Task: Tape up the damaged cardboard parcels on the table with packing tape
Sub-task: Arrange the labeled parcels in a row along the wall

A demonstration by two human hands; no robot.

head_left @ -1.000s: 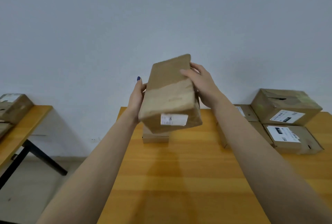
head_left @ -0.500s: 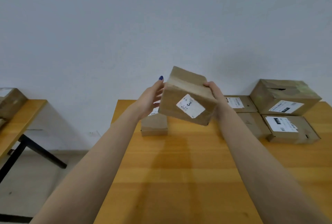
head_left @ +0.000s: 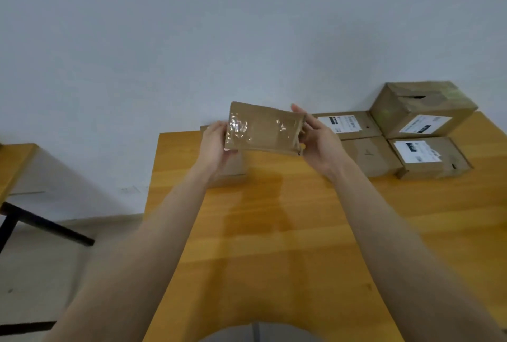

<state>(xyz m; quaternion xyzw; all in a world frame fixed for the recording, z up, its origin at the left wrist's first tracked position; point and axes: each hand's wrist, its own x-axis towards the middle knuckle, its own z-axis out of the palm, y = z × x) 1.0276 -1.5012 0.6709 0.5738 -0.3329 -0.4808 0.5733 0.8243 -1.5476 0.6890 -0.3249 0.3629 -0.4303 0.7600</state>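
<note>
While the parcel [head_left: 263, 129] is held up: its left end is gripped by the left hand [head_left: 216, 144] and its right end by the right hand [head_left: 318, 141], clear above the table [head_left: 274, 232].
Parcel face: glossy tape is seen across it; the right edge looks ragged.
Tear risk: the ragged edge could be split further if squeezed by the right thumb.
Drop risk: with only the ends gripped, a slip would land it on the small box [head_left: 233, 170] beneath.
Tape roll: none is seen.
</note>
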